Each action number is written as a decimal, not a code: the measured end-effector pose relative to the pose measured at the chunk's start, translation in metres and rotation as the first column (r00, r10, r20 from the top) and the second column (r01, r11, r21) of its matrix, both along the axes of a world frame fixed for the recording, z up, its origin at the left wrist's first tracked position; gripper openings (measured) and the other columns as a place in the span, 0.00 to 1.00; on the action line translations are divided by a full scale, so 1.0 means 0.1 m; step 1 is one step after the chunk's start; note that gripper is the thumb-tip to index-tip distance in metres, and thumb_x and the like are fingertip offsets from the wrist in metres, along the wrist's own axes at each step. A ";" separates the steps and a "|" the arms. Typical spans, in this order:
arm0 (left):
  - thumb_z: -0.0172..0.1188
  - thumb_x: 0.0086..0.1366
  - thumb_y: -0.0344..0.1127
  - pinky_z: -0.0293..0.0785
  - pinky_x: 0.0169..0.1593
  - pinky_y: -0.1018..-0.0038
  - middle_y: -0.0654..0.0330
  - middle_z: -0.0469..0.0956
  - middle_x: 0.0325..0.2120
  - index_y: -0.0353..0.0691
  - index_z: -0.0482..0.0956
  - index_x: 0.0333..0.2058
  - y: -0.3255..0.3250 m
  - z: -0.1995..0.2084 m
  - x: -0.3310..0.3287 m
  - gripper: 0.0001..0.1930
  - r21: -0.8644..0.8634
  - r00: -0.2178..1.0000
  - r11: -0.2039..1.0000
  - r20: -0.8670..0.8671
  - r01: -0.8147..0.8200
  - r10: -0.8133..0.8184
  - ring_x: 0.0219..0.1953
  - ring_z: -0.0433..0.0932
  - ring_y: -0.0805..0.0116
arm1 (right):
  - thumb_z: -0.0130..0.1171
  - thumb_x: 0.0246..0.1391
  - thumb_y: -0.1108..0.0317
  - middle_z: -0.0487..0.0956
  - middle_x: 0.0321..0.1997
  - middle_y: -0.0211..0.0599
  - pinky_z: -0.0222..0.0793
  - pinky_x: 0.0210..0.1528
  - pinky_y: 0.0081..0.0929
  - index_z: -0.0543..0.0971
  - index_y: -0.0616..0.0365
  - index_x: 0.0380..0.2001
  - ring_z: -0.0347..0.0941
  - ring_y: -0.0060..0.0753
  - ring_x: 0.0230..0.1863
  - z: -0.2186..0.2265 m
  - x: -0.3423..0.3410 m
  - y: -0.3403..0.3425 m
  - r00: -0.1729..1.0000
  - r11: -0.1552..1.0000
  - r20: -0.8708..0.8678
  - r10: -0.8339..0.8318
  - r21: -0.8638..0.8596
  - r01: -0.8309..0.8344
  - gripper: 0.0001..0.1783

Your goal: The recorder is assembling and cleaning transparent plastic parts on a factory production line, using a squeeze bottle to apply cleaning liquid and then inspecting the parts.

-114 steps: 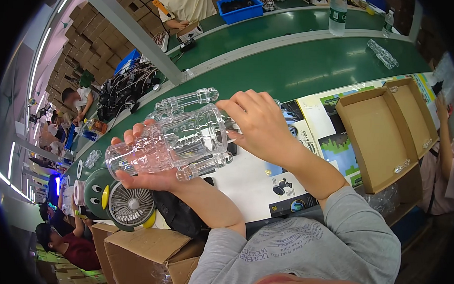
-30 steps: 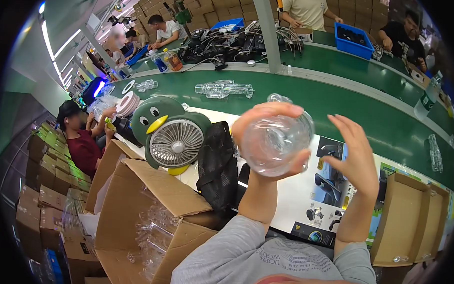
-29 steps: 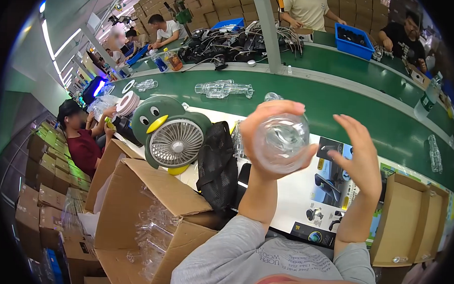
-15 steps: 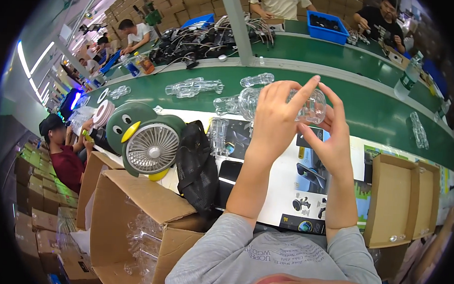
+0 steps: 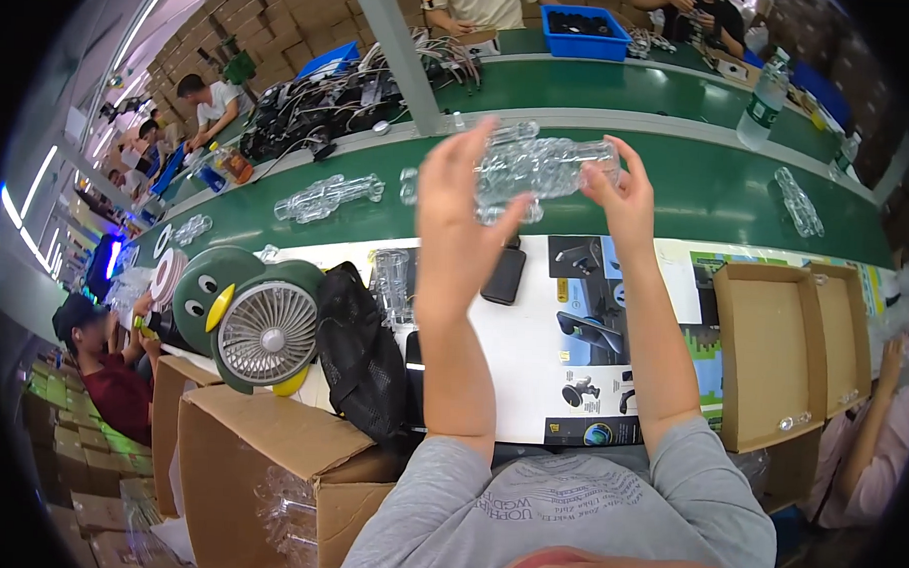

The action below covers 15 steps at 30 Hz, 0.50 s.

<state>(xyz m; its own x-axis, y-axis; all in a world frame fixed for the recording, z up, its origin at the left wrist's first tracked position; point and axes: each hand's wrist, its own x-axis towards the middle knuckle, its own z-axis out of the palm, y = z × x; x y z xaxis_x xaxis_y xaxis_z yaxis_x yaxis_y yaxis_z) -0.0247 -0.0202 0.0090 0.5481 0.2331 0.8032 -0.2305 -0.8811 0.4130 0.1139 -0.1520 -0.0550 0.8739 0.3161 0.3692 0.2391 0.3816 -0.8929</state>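
Observation:
A clear, ribbed, bottle-like plastic piece is held above the green bench, lying almost level. Thumb and fingers of my right hand close on its right end. My left hand, smeared by motion, is at its left end with thumb and fingers spread apart; whether it touches the piece is unclear. Partly hidden behind the held piece is another clear piece. Similar clear pieces lie on the bench to the left and to the right, and one clear piece stands near my left forearm.
A green duck-faced fan and a black mesh bag stand left. Below them, an open carton contains clear pieces. A shallow cardboard tray is at right. A dark phone-like slab lies ahead. Co-workers sit beyond.
My hands have moved apart: the left has slid leftward along the clear piece, and the right now grips its right end. The whole view has shifted as my head turned.

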 end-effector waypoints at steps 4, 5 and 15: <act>0.58 0.54 0.30 0.62 0.51 0.68 0.54 0.71 0.42 0.35 0.70 0.46 0.17 0.04 -0.15 0.19 -0.178 0.973 0.975 0.164 -0.133 0.162 0.47 0.69 0.60 | 0.61 0.48 0.65 0.75 0.38 0.41 0.73 0.38 0.23 0.61 0.61 0.55 0.74 0.29 0.35 -0.37 0.53 -0.16 0.954 0.984 -0.248 -0.169 0.011 0.178 0.32; 0.57 0.54 0.29 0.63 0.50 0.69 0.54 0.72 0.41 0.35 0.71 0.45 0.21 0.03 -0.18 0.18 -0.229 0.960 0.963 0.204 -0.146 0.194 0.46 0.70 0.61 | 0.61 0.48 0.64 0.74 0.38 0.42 0.74 0.38 0.24 0.60 0.62 0.55 0.74 0.31 0.34 -0.51 0.66 -0.20 0.931 0.978 -0.313 -0.188 0.025 0.206 0.33; 0.49 0.59 0.26 0.67 0.46 0.72 0.56 0.75 0.35 0.34 0.71 0.39 0.39 -0.02 -0.28 0.09 -0.468 0.891 0.878 0.349 -0.103 0.290 0.40 0.73 0.69 | 0.62 0.47 0.63 0.72 0.40 0.47 0.75 0.38 0.27 0.58 0.59 0.55 0.74 0.37 0.36 -1.17 1.02 -0.40 0.839 0.955 -0.483 -0.251 0.018 0.296 0.35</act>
